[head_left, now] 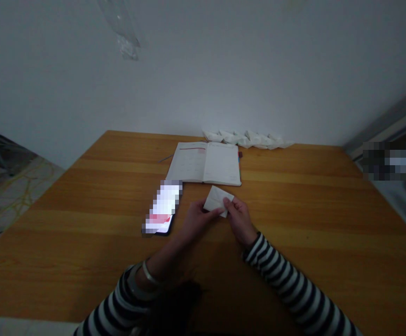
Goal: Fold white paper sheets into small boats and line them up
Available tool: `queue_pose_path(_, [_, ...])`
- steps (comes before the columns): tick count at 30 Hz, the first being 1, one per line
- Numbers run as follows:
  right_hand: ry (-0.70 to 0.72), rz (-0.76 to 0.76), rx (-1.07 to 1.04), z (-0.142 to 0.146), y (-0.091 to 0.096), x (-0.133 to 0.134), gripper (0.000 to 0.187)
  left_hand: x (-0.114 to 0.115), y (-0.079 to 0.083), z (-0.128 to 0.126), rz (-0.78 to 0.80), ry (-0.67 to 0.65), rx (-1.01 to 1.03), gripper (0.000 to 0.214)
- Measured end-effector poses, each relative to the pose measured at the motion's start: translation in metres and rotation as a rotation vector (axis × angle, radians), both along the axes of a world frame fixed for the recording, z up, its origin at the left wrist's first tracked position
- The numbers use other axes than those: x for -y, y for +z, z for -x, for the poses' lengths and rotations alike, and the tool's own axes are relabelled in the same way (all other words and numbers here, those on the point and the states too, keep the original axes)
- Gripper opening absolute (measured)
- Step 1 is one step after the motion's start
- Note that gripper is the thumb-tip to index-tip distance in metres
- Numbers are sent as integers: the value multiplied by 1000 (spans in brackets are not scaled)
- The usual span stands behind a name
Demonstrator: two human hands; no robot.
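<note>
A small folded piece of white paper (pixel 215 198) is held between my two hands above the wooden table. My left hand (pixel 197 218) grips its lower left side, thumb laid along the near edge. On the right side, my right hand (pixel 239 218) pinches the paper with the thumb on top. Creases run across the paper's face. The fingers underneath it are hidden. Just beyond the paper lies an open notebook (pixel 223 163) with pale pages. A phone (pixel 164 205) with a lit, blurred-out screen rests to the left of my left hand.
Behind the notebook, a row of folded white paper pieces (pixel 248 139) lies along the wall. The wooden table (pixel 304 200) meets the white wall (pixel 245 65) at its far edge. Clear plastic (pixel 127 46) hangs on the wall at the upper left.
</note>
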State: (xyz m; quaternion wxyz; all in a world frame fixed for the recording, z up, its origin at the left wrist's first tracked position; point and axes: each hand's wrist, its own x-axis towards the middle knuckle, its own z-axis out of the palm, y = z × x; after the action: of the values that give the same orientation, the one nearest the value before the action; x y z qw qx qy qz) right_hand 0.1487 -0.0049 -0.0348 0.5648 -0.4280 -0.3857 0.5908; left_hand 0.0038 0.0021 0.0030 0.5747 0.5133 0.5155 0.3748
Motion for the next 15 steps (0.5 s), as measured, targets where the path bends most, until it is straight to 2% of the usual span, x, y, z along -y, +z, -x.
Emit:
queue_pose_path(4, [59,-16,27,0,7,0,37,1,-3,1,17,16,-75,32])
queue_pose_path(7, [71,-31,68,0,10,-1,40,1,-6,4,-7,11,-18,35])
queue_pose_path(11, [34,-53,73,1,9,-1,38,0,-7,5,37,-16,79,44])
queue_pose_path(15, [128,-87,50,1,11,-2,43,-3,-11,4,47,54,132,50])
